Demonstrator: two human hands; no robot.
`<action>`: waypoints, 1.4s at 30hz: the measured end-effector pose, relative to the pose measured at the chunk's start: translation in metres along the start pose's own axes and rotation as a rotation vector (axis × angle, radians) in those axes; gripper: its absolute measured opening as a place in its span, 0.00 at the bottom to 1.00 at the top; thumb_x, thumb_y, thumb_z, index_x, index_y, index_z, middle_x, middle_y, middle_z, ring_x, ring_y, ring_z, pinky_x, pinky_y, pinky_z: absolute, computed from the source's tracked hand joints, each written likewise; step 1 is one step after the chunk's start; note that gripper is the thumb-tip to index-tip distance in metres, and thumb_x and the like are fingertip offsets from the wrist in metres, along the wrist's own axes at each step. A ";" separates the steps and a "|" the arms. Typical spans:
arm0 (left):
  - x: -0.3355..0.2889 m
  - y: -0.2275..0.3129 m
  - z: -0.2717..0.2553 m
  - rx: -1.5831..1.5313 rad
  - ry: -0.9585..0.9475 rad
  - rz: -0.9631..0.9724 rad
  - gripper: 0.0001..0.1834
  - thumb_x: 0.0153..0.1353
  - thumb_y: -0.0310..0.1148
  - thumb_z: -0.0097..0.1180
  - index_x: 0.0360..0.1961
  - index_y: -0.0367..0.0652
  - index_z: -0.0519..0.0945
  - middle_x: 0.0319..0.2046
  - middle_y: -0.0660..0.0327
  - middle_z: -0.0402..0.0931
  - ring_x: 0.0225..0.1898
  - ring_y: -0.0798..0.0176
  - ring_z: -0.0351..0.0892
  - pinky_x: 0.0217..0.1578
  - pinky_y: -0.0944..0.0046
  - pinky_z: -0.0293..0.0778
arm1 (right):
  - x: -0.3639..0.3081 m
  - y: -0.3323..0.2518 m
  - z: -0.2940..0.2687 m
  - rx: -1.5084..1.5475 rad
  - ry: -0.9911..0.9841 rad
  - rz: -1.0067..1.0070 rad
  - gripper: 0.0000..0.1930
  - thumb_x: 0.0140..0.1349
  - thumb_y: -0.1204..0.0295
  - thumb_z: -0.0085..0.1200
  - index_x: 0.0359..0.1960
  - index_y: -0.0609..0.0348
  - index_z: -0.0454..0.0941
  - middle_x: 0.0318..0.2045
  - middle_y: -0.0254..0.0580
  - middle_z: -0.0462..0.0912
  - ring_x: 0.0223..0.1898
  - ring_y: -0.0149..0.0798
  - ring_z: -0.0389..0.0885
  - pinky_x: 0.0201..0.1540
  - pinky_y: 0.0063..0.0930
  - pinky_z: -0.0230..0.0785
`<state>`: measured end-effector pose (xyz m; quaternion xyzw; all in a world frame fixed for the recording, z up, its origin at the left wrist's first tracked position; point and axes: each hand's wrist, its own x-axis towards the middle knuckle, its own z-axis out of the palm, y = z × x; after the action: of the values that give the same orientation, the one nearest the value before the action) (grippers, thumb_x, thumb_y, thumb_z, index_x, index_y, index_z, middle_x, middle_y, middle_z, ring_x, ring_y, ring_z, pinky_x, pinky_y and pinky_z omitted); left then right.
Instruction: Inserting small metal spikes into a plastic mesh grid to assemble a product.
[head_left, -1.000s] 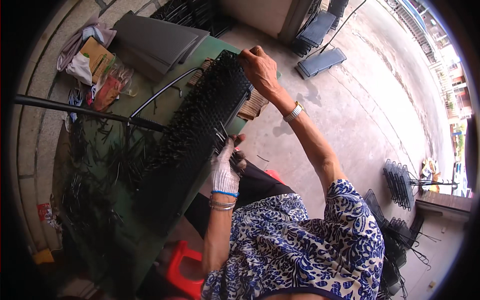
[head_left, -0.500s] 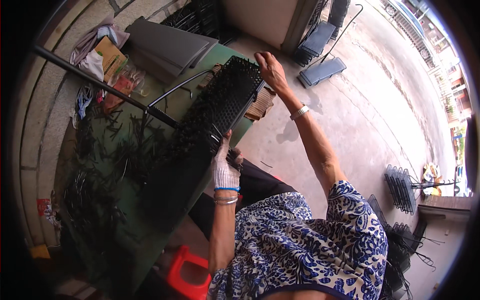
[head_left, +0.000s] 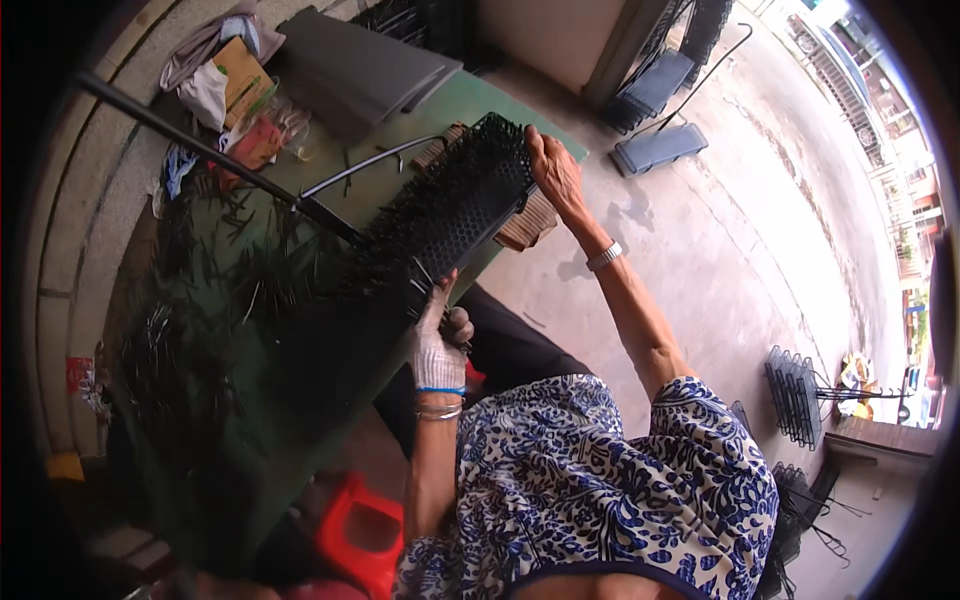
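Mesh tray (head_left: 450, 235) aslant on the tabletop (head_left: 500, 105), floor (head_left: 640, 290) to the right

The tray runs toward the tabletop's far right corner, with the left grip (head_left: 440, 325) at its near side and the right grip (head_left: 555, 170) at its far end. Loose strips (head_left: 230, 275) lie left of it; a rod (head_left: 200, 150) slants in from the far left. Behind stand flat panels (head_left: 365, 75), with a plastic bag (head_left: 268, 135) and cloth (head_left: 205, 60) to their left. Corrugated cardboard (head_left: 527, 222) juts past the right edge. A stool (head_left: 335, 535) sits by the near edge; a flat rack (head_left: 660, 150) lies on the floor, far right, and wire racks (head_left: 795, 395) stand at the right
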<state>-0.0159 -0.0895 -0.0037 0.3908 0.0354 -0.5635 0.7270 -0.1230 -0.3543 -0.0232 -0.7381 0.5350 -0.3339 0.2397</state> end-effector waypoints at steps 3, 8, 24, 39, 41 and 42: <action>-0.012 0.000 -0.002 0.026 0.092 -0.002 0.14 0.63 0.40 0.59 0.46 0.45 0.82 0.40 0.71 0.81 0.19 0.79 0.63 0.15 0.77 0.53 | -0.021 -0.011 -0.005 0.034 0.014 -0.028 0.34 0.69 0.42 0.32 0.47 0.64 0.76 0.42 0.57 0.80 0.49 0.57 0.76 0.53 0.42 0.65; -0.010 -0.013 0.031 0.020 0.002 -0.154 0.09 0.66 0.37 0.55 0.41 0.46 0.79 0.34 0.57 0.82 0.20 0.76 0.72 0.14 0.80 0.61 | -0.028 0.004 -0.008 0.338 0.023 -0.069 0.26 0.68 0.53 0.49 0.59 0.60 0.70 0.46 0.55 0.80 0.50 0.52 0.78 0.52 0.36 0.68; -0.016 -0.019 0.057 0.280 0.062 -0.107 0.10 0.63 0.34 0.59 0.43 0.43 0.79 0.27 0.57 0.83 0.15 0.75 0.73 0.09 0.79 0.58 | -0.087 -0.068 -0.078 0.607 -0.857 0.013 0.14 0.63 0.68 0.57 0.45 0.66 0.78 0.34 0.38 0.82 0.34 0.28 0.79 0.39 0.23 0.73; -0.011 -0.024 0.057 0.290 -0.010 -0.061 0.13 0.66 0.36 0.54 0.48 0.42 0.76 0.33 0.54 0.83 0.21 0.69 0.81 0.09 0.77 0.61 | -0.086 -0.063 -0.079 0.527 -0.835 -0.024 0.10 0.65 0.71 0.54 0.41 0.66 0.78 0.32 0.37 0.82 0.33 0.27 0.79 0.38 0.22 0.72; -0.009 -0.024 0.054 0.307 -0.023 -0.077 0.13 0.66 0.36 0.54 0.49 0.42 0.76 0.34 0.54 0.83 0.22 0.68 0.81 0.09 0.77 0.62 | -0.086 -0.062 -0.079 0.531 -0.820 -0.034 0.10 0.65 0.71 0.53 0.40 0.67 0.78 0.31 0.37 0.82 0.33 0.28 0.79 0.38 0.23 0.72; -0.008 -0.024 0.052 0.311 -0.048 -0.087 0.14 0.66 0.36 0.55 0.49 0.41 0.76 0.34 0.54 0.83 0.22 0.68 0.82 0.09 0.77 0.62 | -0.086 -0.059 -0.077 0.561 -0.828 -0.013 0.09 0.65 0.72 0.53 0.40 0.67 0.77 0.31 0.38 0.81 0.33 0.28 0.79 0.39 0.23 0.72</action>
<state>-0.0596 -0.1165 0.0237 0.4830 -0.0527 -0.6024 0.6333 -0.1615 -0.2539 0.0496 -0.7192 0.2796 -0.1453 0.6193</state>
